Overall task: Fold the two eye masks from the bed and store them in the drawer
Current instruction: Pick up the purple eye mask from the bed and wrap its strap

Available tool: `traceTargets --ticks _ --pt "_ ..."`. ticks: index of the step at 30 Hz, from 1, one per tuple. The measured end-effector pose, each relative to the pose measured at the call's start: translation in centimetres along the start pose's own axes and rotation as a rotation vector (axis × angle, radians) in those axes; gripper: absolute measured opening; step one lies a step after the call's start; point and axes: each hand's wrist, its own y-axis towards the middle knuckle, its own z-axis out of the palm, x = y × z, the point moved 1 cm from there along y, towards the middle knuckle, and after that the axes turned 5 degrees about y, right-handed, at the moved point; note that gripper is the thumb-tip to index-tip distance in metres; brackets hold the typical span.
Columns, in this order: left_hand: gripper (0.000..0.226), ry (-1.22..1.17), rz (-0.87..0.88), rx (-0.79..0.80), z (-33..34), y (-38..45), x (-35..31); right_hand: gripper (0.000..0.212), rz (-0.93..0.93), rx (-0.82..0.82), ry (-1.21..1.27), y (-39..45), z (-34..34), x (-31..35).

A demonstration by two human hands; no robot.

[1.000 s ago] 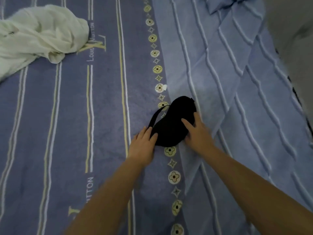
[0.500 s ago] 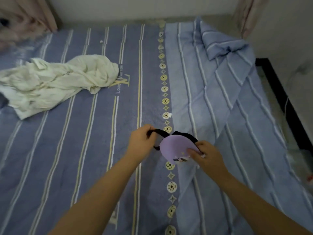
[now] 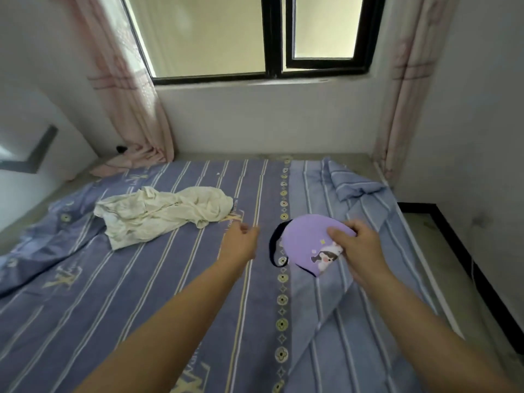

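The purple eye mask (image 3: 304,245) is held up over the right half of the bed, folded into a rounded half-shape, its cartoon print turned toward the camera; it is pinched along its right edge by the right hand (image 3: 358,245), fingers curled over the top and thumb across the printed face; a dark strap (image 3: 272,245) hangs in a loop off the mask's left side, and a thin dark trim is seen along its lower edge. Only this one mask can be made out.

The left hand (image 3: 241,242) is held just left of the strap loop, apart from it, loosely curled with nothing gripped; a narrow gap is left between the two hands.

Below lies the bed sheet (image 3: 141,307), blue with pale stripes; a band of flower motifs runs down the middle, and a lighter striped blanket (image 3: 354,293) is spread over the right side, bunched at its far corner. A crumpled cream cloth (image 3: 158,214) lies on the left half, well apart from the mask; the near stretch of sheet around both forearms is flat.

The bed's right edge is bordered by a strip of floor with a dark skirting; the far edge meets the wall under the window (image 3: 255,38), with pink curtains (image 3: 124,95) hanging at both sides.
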Motion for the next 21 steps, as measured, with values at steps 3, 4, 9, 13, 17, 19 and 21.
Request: traceTargets --ticks 3,4,9,13,17,19,21 --pt "0.036 -0.106 -0.106 0.351 -0.2 -3.4 -2.2 0.033 -0.019 0.010 0.104 -1.0 0.9 2.8" --pt "0.034 -0.126 -0.035 0.388 -0.4 -4.3 -3.0 0.032 -0.030 0.023 0.120 -1.4 1.3 3.5" --pt "0.020 -0.013 0.355 0.121 -1.8 -6.7 -6.6 0.022 -0.114 0.151 0.073 -4.1 3.0 5.4" --pt "0.017 0.023 0.475 0.054 -3.3 -7.2 -7.3 0.035 -0.169 0.299 -0.140 -5.4 2.1 6.4" --pt "0.028 -0.149 0.336 0.198 -4.0 -7.4 -8.0 0.013 -0.302 0.259 -0.331 -6.0 1.4 7.6" --pt "0.024 -0.136 0.326 0.290 -3.9 -7.7 -8.4 0.012 -0.286 0.234 -0.237 -5.9 1.5 8.3" --pt "0.022 -0.043 0.395 0.299 -3.8 -7.9 -8.8 0.013 -0.227 0.286 -0.205 -6.0 1.7 9.0"
